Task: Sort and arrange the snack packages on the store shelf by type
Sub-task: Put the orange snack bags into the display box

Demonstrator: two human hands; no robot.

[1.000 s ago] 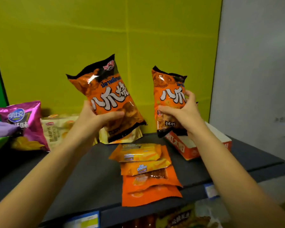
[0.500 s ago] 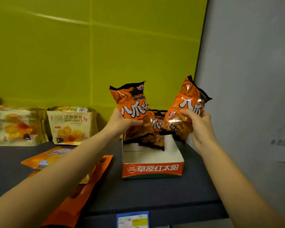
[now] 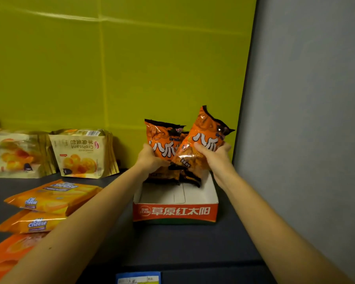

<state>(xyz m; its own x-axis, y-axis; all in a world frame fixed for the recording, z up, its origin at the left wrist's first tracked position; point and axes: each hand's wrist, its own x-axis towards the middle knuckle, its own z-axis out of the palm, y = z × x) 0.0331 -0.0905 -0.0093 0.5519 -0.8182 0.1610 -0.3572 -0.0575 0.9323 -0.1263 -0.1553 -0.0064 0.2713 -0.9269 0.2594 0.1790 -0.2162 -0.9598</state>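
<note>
Two orange snack bags up at the back end of the red-and-white display box (image 3: 173,212), both held over its open tray. Left hand (image 3: 150,159) wrapped round the lower half of the left orange bag (image 3: 162,140), fingers curled in tight, bag standing pretty much upright. Right hand (image 3: 215,154) clamped on the right orange bag (image 3: 205,140), thumb across the front, bag tilted so its top leans away from the box toward the grey wall (image 3: 305,119). Bags overlapping in the middle, right one in front. Looks like a third orange bag (image 3: 190,177) tucked behind and below those two, bottom edge down inside the box, mostly hidden so hard to say more. Left of the box on the dark shelf (image 3: 172,242): orange Cal Cheese packs (image 3: 53,196) lying flat, overlapping each other. Further back from those, croissant bags (image 3: 82,154) propped upside down against the yellow-green back panel (image 3: 131,68). Blue price tag (image 3: 138,278) on the shelf lip in front of the box.
</note>
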